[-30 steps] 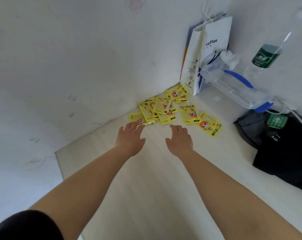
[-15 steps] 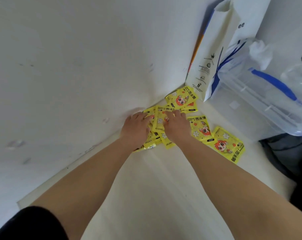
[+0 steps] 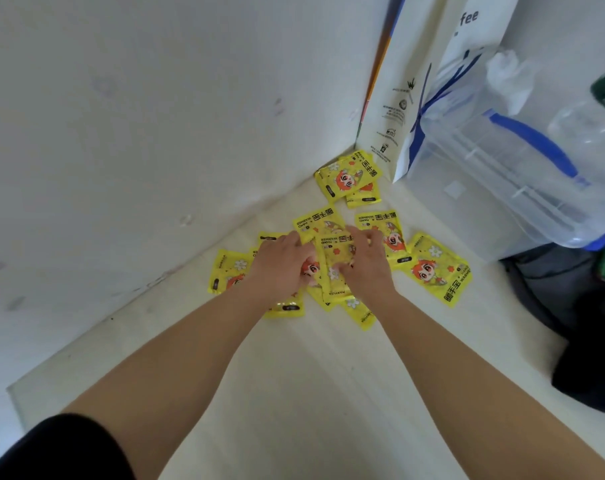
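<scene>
In the head view, the yellow hand-warmer packets [image 3: 436, 271] lie scattered on the counter [image 3: 294, 375] by the wall corner; my right grip [image 3: 367, 263] pinches the top packet [image 3: 335, 258]; my left grip [image 3: 280, 266] lies bent on the heap, grasping or not I cannot tell; gathering seems barely begun, most packets not yet collected.
</scene>
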